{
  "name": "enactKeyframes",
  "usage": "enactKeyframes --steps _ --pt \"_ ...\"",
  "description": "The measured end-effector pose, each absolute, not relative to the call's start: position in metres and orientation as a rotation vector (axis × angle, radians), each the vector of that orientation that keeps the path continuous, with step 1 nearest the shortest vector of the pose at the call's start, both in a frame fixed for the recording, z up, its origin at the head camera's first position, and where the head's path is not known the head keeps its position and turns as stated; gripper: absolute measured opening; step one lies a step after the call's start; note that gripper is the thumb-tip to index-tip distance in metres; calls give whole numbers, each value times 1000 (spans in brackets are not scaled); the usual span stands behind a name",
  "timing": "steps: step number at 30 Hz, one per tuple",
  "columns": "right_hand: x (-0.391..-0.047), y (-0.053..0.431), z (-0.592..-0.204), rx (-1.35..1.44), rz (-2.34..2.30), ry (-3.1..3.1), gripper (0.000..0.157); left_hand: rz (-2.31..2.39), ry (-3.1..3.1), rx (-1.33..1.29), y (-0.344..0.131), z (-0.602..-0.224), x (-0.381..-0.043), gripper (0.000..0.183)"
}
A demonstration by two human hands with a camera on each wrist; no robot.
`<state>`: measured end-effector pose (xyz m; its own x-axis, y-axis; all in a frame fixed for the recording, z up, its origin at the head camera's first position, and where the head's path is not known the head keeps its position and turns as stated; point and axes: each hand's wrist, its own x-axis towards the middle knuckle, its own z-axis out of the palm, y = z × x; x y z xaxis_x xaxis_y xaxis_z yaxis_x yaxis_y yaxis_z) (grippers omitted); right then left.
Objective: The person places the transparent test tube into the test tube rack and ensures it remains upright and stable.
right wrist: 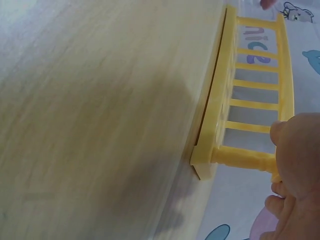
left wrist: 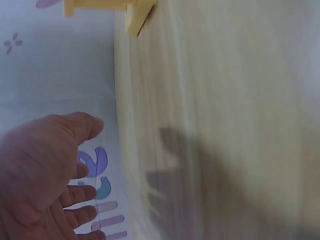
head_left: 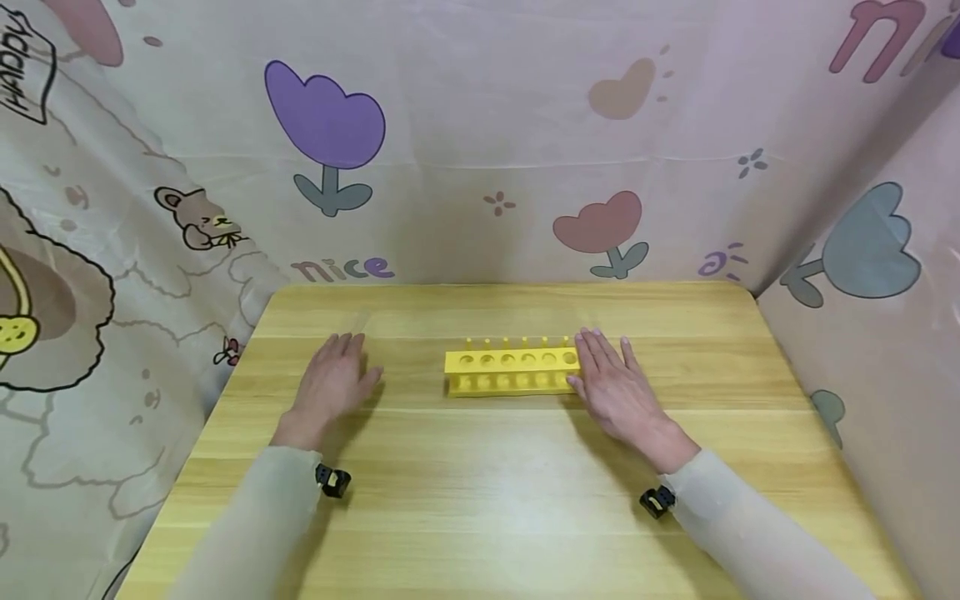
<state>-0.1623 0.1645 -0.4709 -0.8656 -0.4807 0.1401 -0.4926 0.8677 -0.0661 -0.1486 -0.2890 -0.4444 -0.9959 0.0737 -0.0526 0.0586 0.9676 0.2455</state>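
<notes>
Roughly midway across the far half of the wooden table (head_left: 480, 483) stands a yellow plastic test-tube rack (head_left: 513, 372), upright and lengthwise from left to right, with six round holes along its top tier and a row of short yellow pegs (head_left: 506, 342) rising behind. At its right end is the right hand (head_left: 618, 387), touching it: the fingers reach out nearly straight, the thumb sits at the front edge of the top tier, and how firmly it presses cannot be told. Well to the rack's left, the left hand (head_left: 333, 383) hovers above the tabletop, its fingers extended and the thumb spread away from them, pointing toward the rack. Both forearms wear pale sleeves (head_left: 247, 517), with a small black device at each wrist. Behind the table hangs a pale printed curtain (head_left: 465, 100) bearing a purple tulip (head_left: 325, 121) and the word "nice" (head_left: 342, 268).
</notes>
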Motion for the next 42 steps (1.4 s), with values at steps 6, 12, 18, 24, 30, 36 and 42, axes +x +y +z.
enactKeyframes --steps 6,12,18,24,30,36,42 --pt "-162 165 -471 763 153 -2932 73 284 3036 31 -312 -434 -172 69" --pt "-162 164 -471 745 141 -2963 75 206 3015 -27 -334 -429 -188 60" --pt "-162 163 -472 740 135 -2982 75 167 2965 -75 -344 -429 -196 49" --pt "-162 163 -471 742 135 -2989 75 127 2903 -99 -347 -432 -200 47" --pt "-162 163 -473 753 139 -2938 75 122 2862 -121 -346 -436 -203 45" --pt "-161 163 -472 776 163 -2938 74 142 2827 -157 -346 -439 -204 40" --pt "-161 163 -472 776 169 -2936 75 147 2827 -147 -346 -443 -206 38"
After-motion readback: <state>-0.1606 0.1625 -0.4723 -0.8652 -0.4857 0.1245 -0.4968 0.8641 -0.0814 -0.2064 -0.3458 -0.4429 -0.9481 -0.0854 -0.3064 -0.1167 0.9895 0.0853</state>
